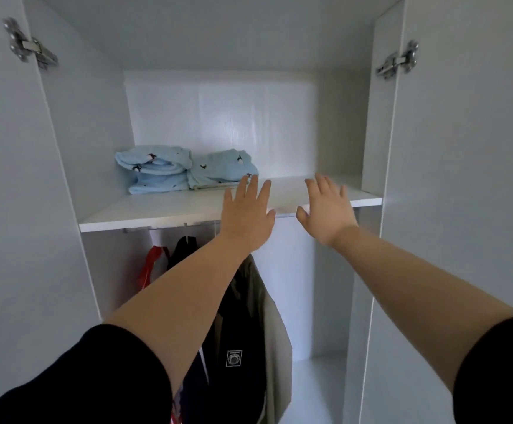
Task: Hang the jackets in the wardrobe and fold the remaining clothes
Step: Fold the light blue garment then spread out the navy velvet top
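A person stands at an open white wardrobe point(463, 209). Two folded light-blue garments point(184, 169) sit on the upper shelf point(163, 214); jackets point(236, 332) hang below. To finish neatly, nudge the stacks square without toppling them. Both arms reach out straight, left hand point(247, 211) and right hand point(327, 206) empty over the shelf edge, fingers straight and slightly spread.

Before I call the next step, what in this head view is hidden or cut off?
- Hanging rail and hangers: head view, hidden behind the shelf edge.
- Jackets: the left forearm covers most of the red jacket and dark jacket; how many hang there is unclear.
- Left hand fingertips: overlapping the folded light blue clothes; contact unclear.
- Wardrobe floor: cut off by the bottom edge.
- Remaining unfolded clothes: out of frame.
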`<act>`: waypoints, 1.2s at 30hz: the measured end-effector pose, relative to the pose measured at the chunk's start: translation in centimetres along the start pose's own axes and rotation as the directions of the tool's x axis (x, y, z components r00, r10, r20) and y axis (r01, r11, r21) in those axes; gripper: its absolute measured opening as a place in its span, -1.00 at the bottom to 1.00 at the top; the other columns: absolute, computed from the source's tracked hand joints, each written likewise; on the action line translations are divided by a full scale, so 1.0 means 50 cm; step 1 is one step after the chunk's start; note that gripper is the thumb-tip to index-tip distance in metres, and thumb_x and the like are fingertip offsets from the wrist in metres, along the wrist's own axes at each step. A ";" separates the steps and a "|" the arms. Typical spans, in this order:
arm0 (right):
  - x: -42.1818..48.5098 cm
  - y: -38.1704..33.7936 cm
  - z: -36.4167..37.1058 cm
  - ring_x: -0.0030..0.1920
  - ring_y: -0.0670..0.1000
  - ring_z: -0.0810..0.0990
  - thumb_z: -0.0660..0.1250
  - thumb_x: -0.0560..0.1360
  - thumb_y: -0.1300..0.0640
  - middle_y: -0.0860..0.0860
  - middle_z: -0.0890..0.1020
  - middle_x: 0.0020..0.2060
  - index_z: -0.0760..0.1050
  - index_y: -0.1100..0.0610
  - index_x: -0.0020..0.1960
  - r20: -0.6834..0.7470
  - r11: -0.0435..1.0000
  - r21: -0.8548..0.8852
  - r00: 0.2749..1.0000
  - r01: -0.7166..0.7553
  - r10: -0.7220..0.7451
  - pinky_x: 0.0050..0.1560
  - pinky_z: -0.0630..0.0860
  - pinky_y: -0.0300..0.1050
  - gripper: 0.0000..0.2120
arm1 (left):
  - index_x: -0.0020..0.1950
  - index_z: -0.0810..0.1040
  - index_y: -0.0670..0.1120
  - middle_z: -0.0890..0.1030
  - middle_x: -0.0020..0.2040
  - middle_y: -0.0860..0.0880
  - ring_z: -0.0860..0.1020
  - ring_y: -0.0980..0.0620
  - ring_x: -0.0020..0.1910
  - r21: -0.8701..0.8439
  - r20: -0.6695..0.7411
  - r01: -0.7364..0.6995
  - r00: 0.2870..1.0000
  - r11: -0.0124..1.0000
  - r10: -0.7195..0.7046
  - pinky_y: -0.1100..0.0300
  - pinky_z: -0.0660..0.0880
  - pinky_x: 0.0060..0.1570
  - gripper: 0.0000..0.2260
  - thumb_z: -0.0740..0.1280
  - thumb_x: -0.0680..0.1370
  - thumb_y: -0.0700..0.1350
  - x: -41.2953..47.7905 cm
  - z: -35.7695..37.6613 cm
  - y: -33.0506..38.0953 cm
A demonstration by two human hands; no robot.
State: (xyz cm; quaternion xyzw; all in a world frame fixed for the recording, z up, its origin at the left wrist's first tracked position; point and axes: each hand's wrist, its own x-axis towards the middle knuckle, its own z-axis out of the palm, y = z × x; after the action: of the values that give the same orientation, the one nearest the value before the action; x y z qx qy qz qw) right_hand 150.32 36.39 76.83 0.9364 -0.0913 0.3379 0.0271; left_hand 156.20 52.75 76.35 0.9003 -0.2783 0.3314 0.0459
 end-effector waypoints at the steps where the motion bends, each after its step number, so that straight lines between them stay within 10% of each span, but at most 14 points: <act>1: -0.031 0.021 -0.020 0.52 0.10 0.02 0.13 0.57 -0.06 0.13 0.08 0.53 0.10 0.18 0.50 -0.006 1.000 -0.014 1.000 -0.021 0.021 0.46 -0.01 0.16 -0.41 | 0.57 -0.04 -0.05 -0.03 0.58 -0.10 -0.08 -0.10 0.55 -0.017 0.002 -0.026 1.000 1.000 0.026 -0.15 -0.06 0.47 -0.46 0.03 0.65 0.09 -0.013 -0.012 0.030; 17: -0.619 0.389 -0.408 0.54 0.11 -0.04 0.11 0.57 -0.06 0.14 0.05 0.54 0.09 0.17 0.51 -0.067 0.884 -0.313 0.937 -0.347 0.344 0.49 -0.09 0.15 -0.42 | 0.58 -0.04 -0.02 -0.03 0.59 -0.07 -0.10 -0.05 0.56 -0.306 -0.131 -0.427 0.904 0.851 0.406 -0.09 -0.09 0.48 -0.43 0.07 0.63 0.08 -0.274 -0.227 0.635; 36: -1.483 0.837 -0.848 0.54 0.12 -0.02 0.15 0.57 -0.01 0.15 0.06 0.54 0.11 0.19 0.49 -0.191 0.438 -0.550 0.618 -0.711 0.763 0.51 -0.06 0.15 -0.43 | 0.58 -0.08 -0.05 -0.05 0.58 -0.10 -0.10 -0.09 0.56 -0.515 -0.292 -0.786 0.537 0.343 0.791 -0.12 -0.08 0.47 -0.45 0.01 0.64 0.07 -0.789 -0.468 1.540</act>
State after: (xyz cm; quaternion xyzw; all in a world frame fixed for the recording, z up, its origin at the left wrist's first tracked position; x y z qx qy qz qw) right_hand 59.77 11.39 61.73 0.7595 -0.5883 0.2298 0.1556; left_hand 77.23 12.84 62.10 0.5911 -0.7646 0.2029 0.1574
